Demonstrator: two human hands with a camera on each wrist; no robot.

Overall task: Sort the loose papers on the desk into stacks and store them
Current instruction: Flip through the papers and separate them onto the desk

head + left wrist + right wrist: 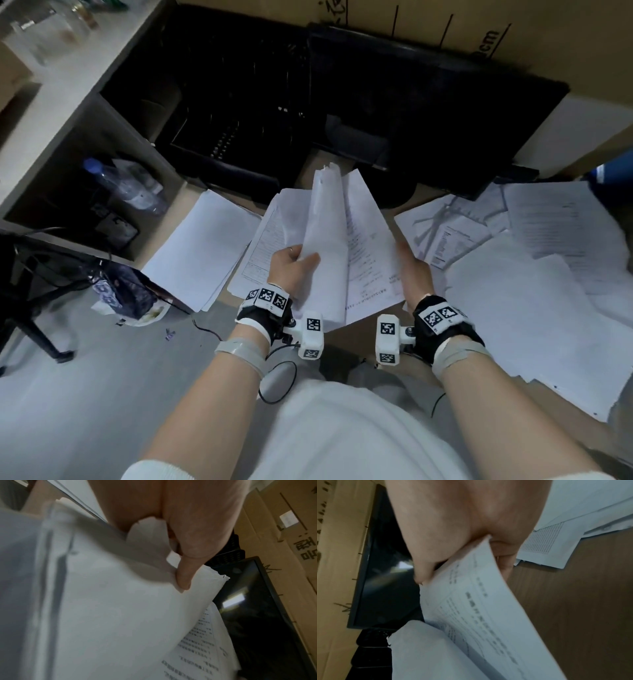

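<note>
Fingers of the left hand (291, 262) curl round a bunch of white sheets (325, 246), with the thumb on top and the other fingers under the paper. That is what the head view shows. The right hand (412, 270) holds a printed page (368, 240) by its right edge; its fingers are hidden behind the page, so I cannot tell from this view how they lie. Both bundles are lifted above the desk (394, 214), close together and tilted up like an open book. A neat stack of paper (202, 246) lies flat on the desk to the left. A messy pile of loose papers (534, 274) covers the desk on the right. Behind them stands a black monitor (428, 102), with a black tray rack (222, 130) just beside it on the left. A clear bottle (126, 185) lies in the shelf at the far left.

From the left wrist, the thumb (187, 566) presses down on the white sheets (111, 608) and pinches them near a torn corner. The printed page (200, 653) peeks out underneath. The monitor (254, 615) is dark on the right, in front of a cardboard box (291, 554).

From the right wrist, the thumb (426, 563) and the fingers (502, 555) pinch the top edge of the printed page (479, 608). The page bends downward. Brown desk (573, 615) shows on the right, with loose papers (556, 540) lying on it.
</note>
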